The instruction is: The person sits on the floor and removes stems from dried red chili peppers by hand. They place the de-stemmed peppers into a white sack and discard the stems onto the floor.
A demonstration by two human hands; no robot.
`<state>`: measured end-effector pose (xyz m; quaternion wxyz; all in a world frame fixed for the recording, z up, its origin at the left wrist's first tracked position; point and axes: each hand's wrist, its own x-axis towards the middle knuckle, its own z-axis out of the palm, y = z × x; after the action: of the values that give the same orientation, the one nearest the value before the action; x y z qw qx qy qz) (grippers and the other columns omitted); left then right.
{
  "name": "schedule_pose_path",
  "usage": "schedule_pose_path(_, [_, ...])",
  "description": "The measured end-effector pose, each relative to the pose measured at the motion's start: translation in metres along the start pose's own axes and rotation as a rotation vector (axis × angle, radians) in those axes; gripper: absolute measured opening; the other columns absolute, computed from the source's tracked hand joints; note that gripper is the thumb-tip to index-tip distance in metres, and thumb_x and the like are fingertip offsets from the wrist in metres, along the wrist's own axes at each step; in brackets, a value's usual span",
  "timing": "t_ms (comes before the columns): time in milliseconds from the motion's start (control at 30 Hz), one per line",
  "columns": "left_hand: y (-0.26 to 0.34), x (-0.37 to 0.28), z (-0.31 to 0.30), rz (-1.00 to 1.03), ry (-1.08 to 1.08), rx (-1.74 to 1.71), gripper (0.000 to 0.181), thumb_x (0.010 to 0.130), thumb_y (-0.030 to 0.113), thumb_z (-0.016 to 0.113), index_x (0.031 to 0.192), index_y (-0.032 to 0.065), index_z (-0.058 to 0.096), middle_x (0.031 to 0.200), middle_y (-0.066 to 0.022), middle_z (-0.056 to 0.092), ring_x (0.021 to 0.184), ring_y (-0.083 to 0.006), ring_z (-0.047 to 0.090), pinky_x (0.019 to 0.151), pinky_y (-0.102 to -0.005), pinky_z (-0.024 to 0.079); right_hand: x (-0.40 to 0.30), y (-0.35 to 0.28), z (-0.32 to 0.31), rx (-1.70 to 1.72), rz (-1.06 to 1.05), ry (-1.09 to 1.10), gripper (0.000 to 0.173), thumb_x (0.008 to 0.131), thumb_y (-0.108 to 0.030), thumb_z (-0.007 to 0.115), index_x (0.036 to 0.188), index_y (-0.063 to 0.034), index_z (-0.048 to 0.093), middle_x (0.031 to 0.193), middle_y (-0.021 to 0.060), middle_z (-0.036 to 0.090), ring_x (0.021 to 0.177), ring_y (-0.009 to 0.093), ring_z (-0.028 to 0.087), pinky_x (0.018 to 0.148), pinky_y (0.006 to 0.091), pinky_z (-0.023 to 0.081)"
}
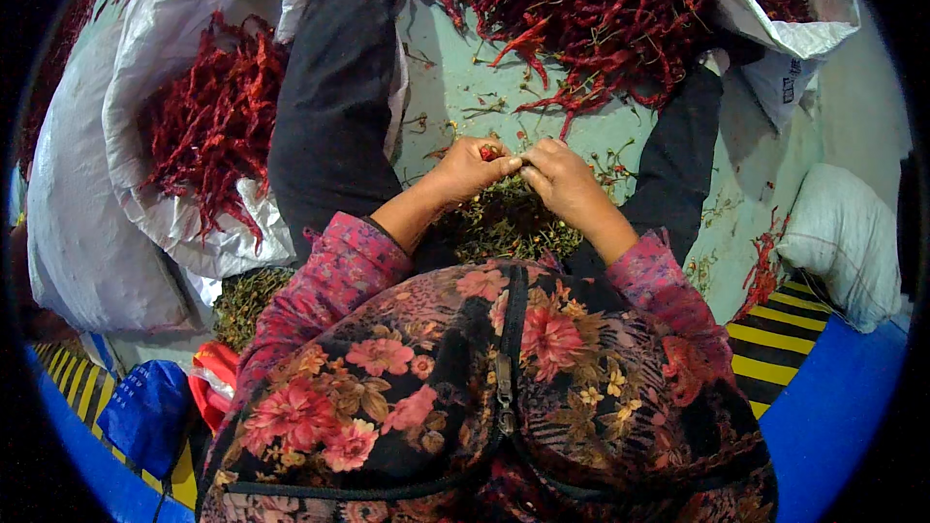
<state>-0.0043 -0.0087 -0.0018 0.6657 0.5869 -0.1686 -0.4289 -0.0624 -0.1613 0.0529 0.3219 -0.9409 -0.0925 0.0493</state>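
Observation:
My left hand point(476, 168) is curled around a red dried chili point(489, 152), of which a small part shows between the fingers. Its thumb meets the fingertips of my right hand point(558, 173), which are pinched together at a chili stem. The rest of what the fingers hold is hidden. Under both hands lies a pile of green-brown chili stems point(508, 221), between my legs. Beyond the hands a large heap of red dried chilies point(603, 7) spreads over the pale floor, with a few loose ones at its near edge.
An open white woven sack point(120, 123) with red chilies point(218, 116) stands left of my leg. Another open sack point(814, 36) is at the upper right. A closed pale sack point(843, 240) lies at right, near black-and-yellow floor stripes point(770, 341). A blue bag point(149, 414) sits lower left.

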Motion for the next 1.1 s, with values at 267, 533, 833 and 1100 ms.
schedule_pose_path(267, [0.008, -0.006, 0.002, -0.305, -0.092, -0.673, 0.02, 0.079, 0.026, 0.049, 0.073, 0.0074, 0.049, 0.051, 0.0058, 0.034, 0.041, -0.0043, 0.027, 0.038, -0.0194, 0.022, 0.004, -0.019, 0.005, 0.197, 0.124, 0.247, 0.016, 0.071, -0.013, 0.055, 0.08, -0.0006, 0.05, 0.066, 0.012, 0.049, 0.06, 0.022, 0.051, 0.054, 0.0295, 0.039])
schedule_pose_path(533, [0.01, -0.006, 0.008, -0.173, -0.174, -0.597, 0.019, 0.078, 0.024, 0.051, 0.074, 0.0063, 0.048, 0.055, 0.0029, 0.038, 0.044, -0.0056, 0.029, 0.04, -0.0193, 0.024, 0.004, -0.001, 0.039, 1.334, 0.799, 0.239, 0.017, 0.081, -0.017, 0.045, 0.082, -0.0011, 0.05, 0.063, 0.0035, 0.052, 0.053, 0.013, 0.049, 0.046, 0.0259, 0.039])
schedule_pose_path(833, [0.016, -0.001, 0.01, -0.16, -0.046, -0.562, 0.014, 0.077, 0.015, 0.051, 0.083, 0.003, 0.049, 0.054, 0.0039, 0.034, 0.044, -0.0061, 0.028, 0.041, -0.0196, 0.023, 0.02, 0.121, -0.005, -0.59, 0.385, 0.193, 0.02, 0.071, -0.008, 0.046, 0.091, -0.0069, 0.048, 0.08, 0.0159, 0.045, 0.07, 0.034, 0.051, 0.055, 0.0429, 0.042])
schedule_pose_path(1100, [0.008, 0.001, 0.01, 0.045, 0.225, 0.03, 0.01, 0.076, 0.01, 0.049, 0.081, 0.002, 0.051, 0.068, -0.0024, 0.052, 0.059, -0.011, 0.049, 0.055, -0.0219, 0.039, 0.033, 0.066, -0.001, -0.598, 0.203, -0.089, 0.006, 0.067, -0.01, 0.05, 0.07, -0.0061, 0.053, 0.078, 0.0125, 0.047, 0.062, 0.029, 0.052, 0.054, 0.0385, 0.042])
